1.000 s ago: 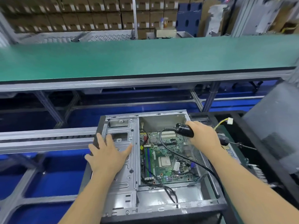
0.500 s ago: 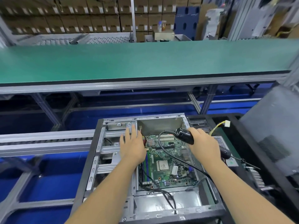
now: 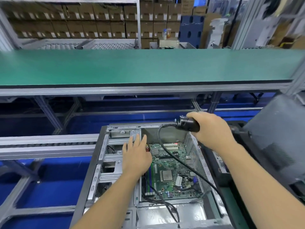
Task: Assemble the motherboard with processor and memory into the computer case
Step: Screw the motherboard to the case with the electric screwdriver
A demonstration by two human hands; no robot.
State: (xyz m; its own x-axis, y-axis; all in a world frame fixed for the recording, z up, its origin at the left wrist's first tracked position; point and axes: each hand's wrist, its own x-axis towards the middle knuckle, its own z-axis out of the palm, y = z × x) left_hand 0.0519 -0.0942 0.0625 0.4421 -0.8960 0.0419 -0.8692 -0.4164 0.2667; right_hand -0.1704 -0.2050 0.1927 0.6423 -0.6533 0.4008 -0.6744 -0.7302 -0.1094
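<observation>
The long green-topped workbench (image 3: 148, 66) spans the view beyond the open grey sheet-metal computer case (image 3: 118, 164), with shelves of stacked brown cardboard boxes (image 3: 74, 27) behind it and blue floor under the aluminium framing. To the left of the case runs a grey roller conveyor rail (image 3: 46, 144); to its right leans a dark grey perforated side panel (image 3: 272, 141).

The case lies on its side, and the green motherboard (image 3: 170, 169) sits flat inside it, the square silver processor (image 3: 166, 176) near the board's middle and the memory sticks (image 3: 151, 180) along its left edge.

What has changed: the left hand (image 3: 137, 156) has slid from the case's left drive-bay plate to the inner bracket at the board's left edge, where it rests flat with fingers straight, gripping nothing. The right hand (image 3: 212, 129) has lifted from inside the case to above its far-right corner — fingers wrapped round the black corded electric screwdriver (image 3: 188, 124), whose black cable (image 3: 181, 161) loops down across the board.

The board looks seated, so I judge this to be the screw-fastening stage — the left hand steadying while the driver is repositioned.
</observation>
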